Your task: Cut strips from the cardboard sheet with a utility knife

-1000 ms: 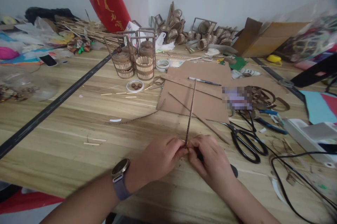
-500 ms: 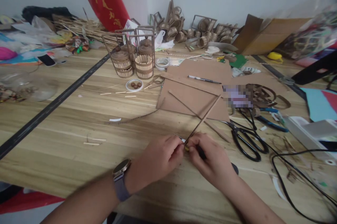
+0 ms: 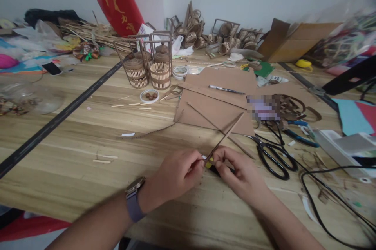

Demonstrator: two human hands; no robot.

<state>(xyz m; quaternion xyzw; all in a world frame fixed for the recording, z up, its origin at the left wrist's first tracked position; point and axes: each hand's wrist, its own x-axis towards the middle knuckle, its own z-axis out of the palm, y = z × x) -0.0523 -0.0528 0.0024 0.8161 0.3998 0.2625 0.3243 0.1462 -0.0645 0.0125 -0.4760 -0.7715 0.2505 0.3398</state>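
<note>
A thin cardboard strip (image 3: 225, 135) rises at a slant from between the two hands, its far end over the edge of the cardboard sheets (image 3: 211, 111); its near end sits low over the wooden table (image 3: 73, 171), close to the front edge. The left hand (image 3: 176, 175) has thumb and forefinger pinched shut on that near end; the right hand (image 3: 239, 171) pinches the same end just beside it, so the fingertips of the two hands almost touch. A small yellow-and-black object (image 3: 212, 166) lies under the right fingers, mostly hidden; a watch (image 3: 133, 199) sits on the left wrist.

Black scissors (image 3: 273, 156) lie closed on the table just to the right of the right hand; blue-handled pliers (image 3: 301, 138) lie beyond them; a black cable (image 3: 320, 211) loops across the right corner. A pen (image 3: 226, 89) rests on the far cardboard sheet; a braided cord (image 3: 152, 131) runs from the sheets' left edge onto the bare wood.

Further back, a small white dish (image 3: 149, 95) holds a few brown beads; behind it stand two slatted baskets (image 3: 160, 74), each inside an open frame and topped with a domed lid, their contents hidden; a white tape roll (image 3: 179, 72) lies beside them. A clear plastic bag (image 3: 44, 99) at the left holds small dark bits; an open cardboard box (image 3: 296, 44) stands at the back right, its inside not visible; a red bag (image 3: 117, 1) leans against the wall.
</note>
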